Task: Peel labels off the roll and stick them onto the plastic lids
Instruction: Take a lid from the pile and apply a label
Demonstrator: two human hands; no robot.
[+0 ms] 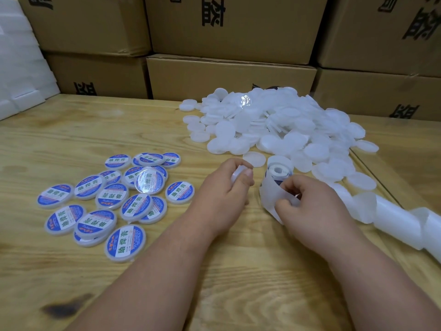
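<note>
While hands [262, 194] flank it, label roll [278, 174] between, touching right.

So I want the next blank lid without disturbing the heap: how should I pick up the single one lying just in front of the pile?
Take the lone blank lid by its rim, coming from above on the near side. It lies flat on the table, apart from the pile, so opposite edges are free for a thumb-and-finger grip.

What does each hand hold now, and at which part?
The left hand grips a blank white lid by its edge. The right hand pinches the backing strip at the label roll.
</note>
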